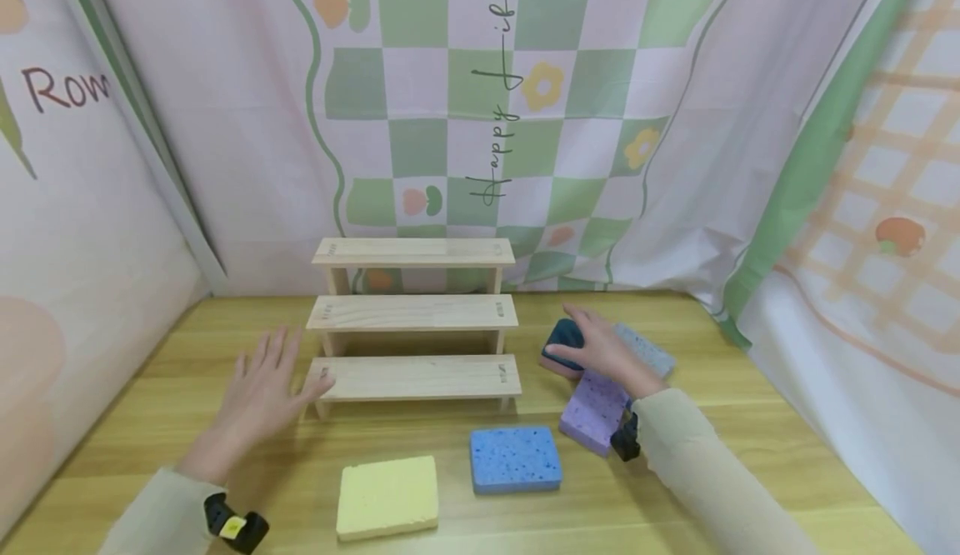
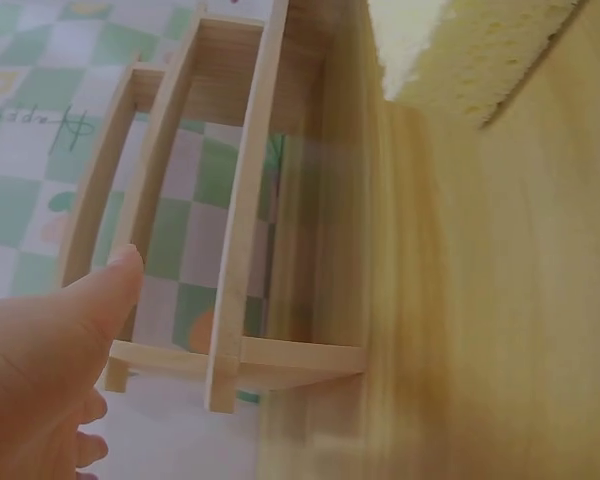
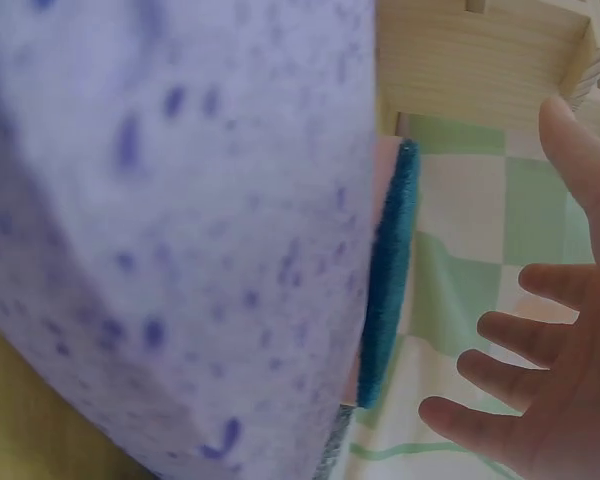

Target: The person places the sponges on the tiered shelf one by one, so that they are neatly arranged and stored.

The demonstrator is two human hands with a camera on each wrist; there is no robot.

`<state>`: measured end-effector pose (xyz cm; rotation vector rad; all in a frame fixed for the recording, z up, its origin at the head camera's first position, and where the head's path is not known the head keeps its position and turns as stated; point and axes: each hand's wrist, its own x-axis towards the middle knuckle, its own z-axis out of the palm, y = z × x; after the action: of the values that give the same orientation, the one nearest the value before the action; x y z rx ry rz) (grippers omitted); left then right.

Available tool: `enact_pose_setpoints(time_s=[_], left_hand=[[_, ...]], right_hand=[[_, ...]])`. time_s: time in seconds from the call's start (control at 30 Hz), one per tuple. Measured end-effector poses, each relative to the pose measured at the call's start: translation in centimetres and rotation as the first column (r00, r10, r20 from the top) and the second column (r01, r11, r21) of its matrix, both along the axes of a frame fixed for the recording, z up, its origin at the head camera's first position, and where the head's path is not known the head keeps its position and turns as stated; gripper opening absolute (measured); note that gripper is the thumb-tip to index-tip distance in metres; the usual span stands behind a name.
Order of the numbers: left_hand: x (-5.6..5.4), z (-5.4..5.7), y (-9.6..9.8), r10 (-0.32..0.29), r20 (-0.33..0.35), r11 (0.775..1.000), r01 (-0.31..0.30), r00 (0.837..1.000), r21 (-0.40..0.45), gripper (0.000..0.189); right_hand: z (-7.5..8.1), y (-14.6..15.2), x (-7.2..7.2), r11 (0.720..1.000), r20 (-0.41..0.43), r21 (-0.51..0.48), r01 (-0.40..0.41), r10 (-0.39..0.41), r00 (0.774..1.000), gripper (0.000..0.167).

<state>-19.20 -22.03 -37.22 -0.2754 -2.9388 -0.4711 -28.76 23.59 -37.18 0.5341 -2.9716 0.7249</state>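
Head cam: 3-tier wooden shelf (image 1: 412,380), long axis L–R, rear of table (image 1: 630,530). L hand (image 1: 262,397): fingers extended, no grip; thumb at shelf's L end. R hand (image 1: 600,348): partly spread, no grip, over teal/pink sponge (image 1: 564,335), R of shelf, teal layer up; contact: cannot tell. Purple sponge (image 1: 591,415) slants fwd-R; gray-blue sponge (image 1: 651,352) lies diag. Blue sponge (image 1: 516,459), yellow sponge (image 1: 387,498): in front, long axes approx. L–R.

L wrist cam: thumb extended nr. shelf.

R wrist cam: digits spread; purple sponge, dark-speckled, fills fgnd.
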Motion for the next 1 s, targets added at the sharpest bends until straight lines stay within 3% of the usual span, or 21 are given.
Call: enact_pose_setpoints(time_s=[0.33, 0.63, 1.0], left_hand=[[0.0, -1.2, 0.0, -0.025, -0.004, 1.0, 0.025, 1.0, -0.009, 0.092], [-0.3, -2.5, -0.1, -0.11, -0.043, 0.994, 0.109, 0.993, -0.025, 0.084], [-0.1, -2.8, 0.2, -0.129, -0.025, 0.991, 0.13, 0.991, 0.016, 0.076]], right_hand=[[-1.2, 0.5, -0.4, 1.0, 0.03, 0.009, 0.012, -0.012, 0.999, 0.083], [-1.6, 0.5, -0.8, 0.999, 0.06, 0.023, 0.039, -0.041, 0.997, 0.08], [-1.5, 0.1, -0.4, 0.995, 0.114, 0.076, 0.072, -0.081, 0.99, 0.07]])
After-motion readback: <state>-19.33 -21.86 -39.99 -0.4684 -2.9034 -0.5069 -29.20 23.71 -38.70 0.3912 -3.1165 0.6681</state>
